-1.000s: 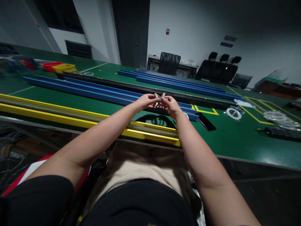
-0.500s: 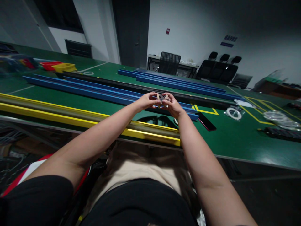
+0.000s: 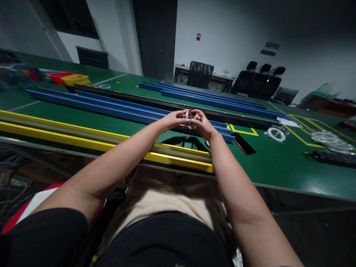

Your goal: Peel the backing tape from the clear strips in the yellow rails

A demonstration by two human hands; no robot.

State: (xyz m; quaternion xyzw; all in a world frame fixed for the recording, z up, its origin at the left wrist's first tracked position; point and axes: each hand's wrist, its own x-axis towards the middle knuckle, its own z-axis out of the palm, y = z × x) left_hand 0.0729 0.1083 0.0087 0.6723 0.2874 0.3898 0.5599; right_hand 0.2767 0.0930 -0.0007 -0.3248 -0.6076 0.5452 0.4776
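Both hands meet above the green table [image 3: 267, 163], near the middle of the view. Between my left hand [image 3: 175, 119] and my right hand [image 3: 204, 123] is a small open frame of crossing tan and grey strips [image 3: 190, 116]; its exact kind I cannot make out. My left fingers are closed on its left side, thumb below. The right fingers grip its right side. Below the hands a dark shadow falls on the table, and a white round thing shows partly beside my right wrist. A blue channel rail [image 3: 116, 110] lies just behind the hands.
A yellow rail [image 3: 69, 134] runs along the near table edge under my forearms. Right of my hands lie a phone [image 3: 243, 144], a bagged white coil [image 3: 276, 133] and a black strip [image 3: 333, 157]. A yellow bin [image 3: 76, 79] and red bin [image 3: 59, 76] stand far left.
The strip frame has turned slightly between my fingers, its tan strips now at a different angle. Both hands stay in nearly the same place.
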